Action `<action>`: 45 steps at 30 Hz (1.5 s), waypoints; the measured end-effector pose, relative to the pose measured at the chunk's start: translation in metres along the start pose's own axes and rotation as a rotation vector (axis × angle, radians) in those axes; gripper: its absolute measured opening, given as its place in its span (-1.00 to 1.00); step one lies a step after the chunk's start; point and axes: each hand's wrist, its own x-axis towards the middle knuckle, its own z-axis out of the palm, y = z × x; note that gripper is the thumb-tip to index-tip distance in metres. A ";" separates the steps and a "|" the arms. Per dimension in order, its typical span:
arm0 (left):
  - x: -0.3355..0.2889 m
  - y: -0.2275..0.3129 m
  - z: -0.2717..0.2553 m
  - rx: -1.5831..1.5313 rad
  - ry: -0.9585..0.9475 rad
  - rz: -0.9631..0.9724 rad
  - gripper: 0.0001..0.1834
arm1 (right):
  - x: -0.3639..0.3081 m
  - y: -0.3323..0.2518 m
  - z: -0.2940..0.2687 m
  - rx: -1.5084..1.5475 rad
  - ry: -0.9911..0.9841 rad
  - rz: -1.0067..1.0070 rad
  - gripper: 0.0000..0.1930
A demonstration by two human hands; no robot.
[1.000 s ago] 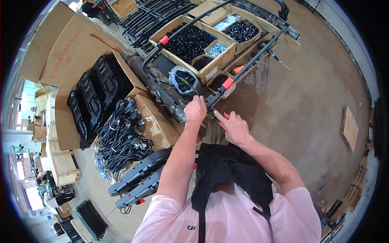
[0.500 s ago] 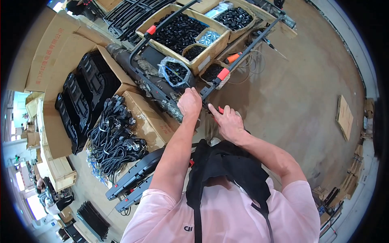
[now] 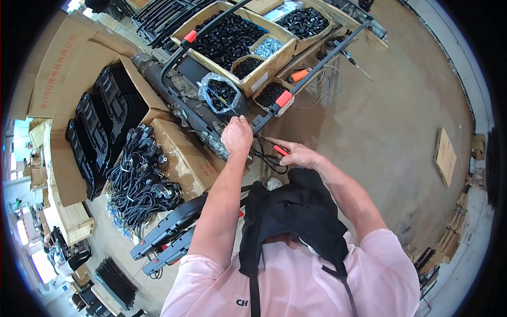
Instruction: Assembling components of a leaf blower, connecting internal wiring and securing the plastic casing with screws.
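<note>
My left hand [image 3: 236, 136] is closed in a fist at the near end of a dark U-shaped tubular frame [image 3: 318, 70]. From the fist a thin blue-and-dark strand [image 3: 218, 96], a wire or slim rod, runs up across a plastic bag of small black parts [image 3: 228, 91]. My right hand [image 3: 299, 155] is closed round a red-handled tool [image 3: 281, 150], its index finger stretched toward the frame's end. The tool's working end is too small to make out. Loops of black cable [image 3: 271, 161] hang between my hands.
Beyond the frame stands a wooden tray [image 3: 287, 46] of black parts and silver screws. On the left are a carton [image 3: 149, 84] of black plastic panels and a heap of cables [image 3: 141, 182]. Grey machine parts [image 3: 170, 249] lie by my left arm. An orange-handled tool [image 3: 301, 74] rests near the frame.
Both hands have shifted slightly, the left one left and down in view. The right has drawn away from the frame, and more of the red-handled tool and black cable loops shows.
</note>
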 end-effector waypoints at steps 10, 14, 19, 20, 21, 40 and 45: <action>0.000 0.011 -0.002 0.008 0.021 -0.113 -0.55 | -0.009 -0.036 -0.010 -0.754 0.028 -0.022 -0.31; 0.003 0.012 0.003 0.022 0.048 -0.139 -0.56 | 0.015 -0.010 -0.033 -0.616 -0.005 -0.167 -0.50; 0.001 0.015 0.006 0.029 0.101 -0.157 -0.58 | 0.035 -0.009 -0.050 -0.245 -0.288 0.295 -0.70; 0.001 0.015 0.007 0.041 0.094 -0.172 -0.58 | 0.037 -0.010 -0.048 -0.166 -0.310 0.346 -0.76; 0.001 0.015 0.009 0.047 0.109 -0.171 -0.58 | 0.035 -0.010 -0.048 -0.257 -0.381 0.330 -0.80; 0.004 0.020 0.013 0.125 0.189 -0.232 -0.56 | 0.042 0.001 -0.072 0.421 -0.277 0.639 -0.22; 0.006 0.028 0.013 0.157 0.153 -0.246 -0.56 | 0.050 0.026 -0.104 0.191 -0.301 0.228 -0.09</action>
